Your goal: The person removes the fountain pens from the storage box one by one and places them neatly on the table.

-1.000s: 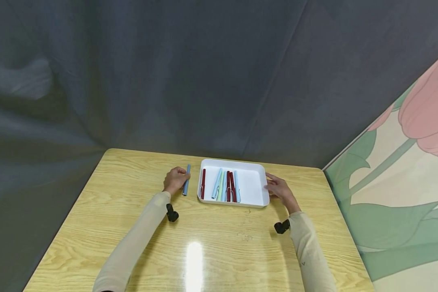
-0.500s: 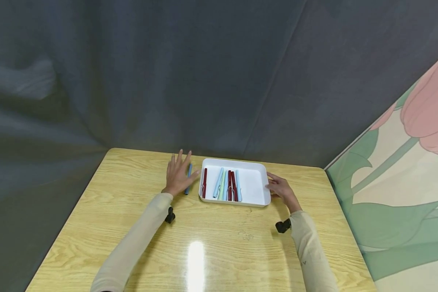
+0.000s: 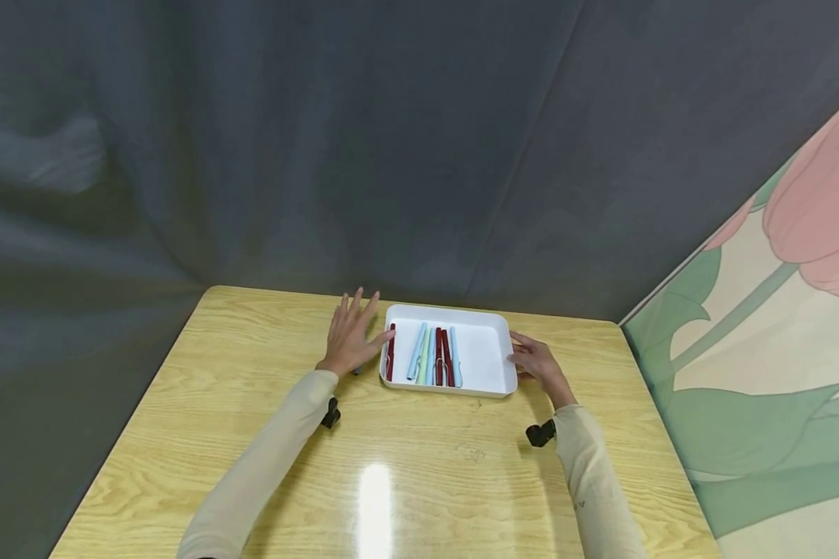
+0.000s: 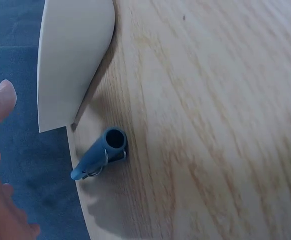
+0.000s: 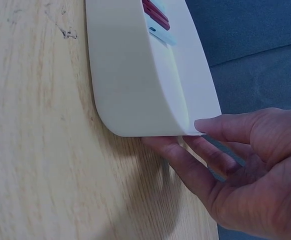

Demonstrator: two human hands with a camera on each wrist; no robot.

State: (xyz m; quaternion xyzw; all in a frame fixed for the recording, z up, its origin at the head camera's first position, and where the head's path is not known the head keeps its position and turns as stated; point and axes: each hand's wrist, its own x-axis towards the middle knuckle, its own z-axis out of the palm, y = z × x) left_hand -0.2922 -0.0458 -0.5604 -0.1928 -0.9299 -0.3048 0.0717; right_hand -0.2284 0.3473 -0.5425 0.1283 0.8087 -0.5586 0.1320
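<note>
My left hand (image 3: 348, 343) is spread open over a blue tube (image 3: 357, 371), hiding most of it in the head view; the thumb overlaps the left rim of a white tray (image 3: 482, 357). In the left wrist view the blue tube (image 4: 93, 160) lies on the table beside the tray, hollow at its near end, with a thin wire clip along it. My right hand (image 3: 537, 365) holds the tray's right wall, the thumb (image 5: 220, 126) at the rim and the fingers against the outside. Inside the tray lie several similar tubes: dark red (image 3: 439, 357), light blue (image 3: 456, 359) and pale green (image 3: 423, 357).
The tray stands near the back edge of the wooden table (image 3: 433, 481). Behind the table hangs a dark grey curtain (image 3: 405, 155). A wall with a flower print (image 3: 776, 373) borders the right side.
My left hand has let go of the blue tube, spread its fingers and shifted right over it towards the tray. The right hand stays at the tray's right wall.
</note>
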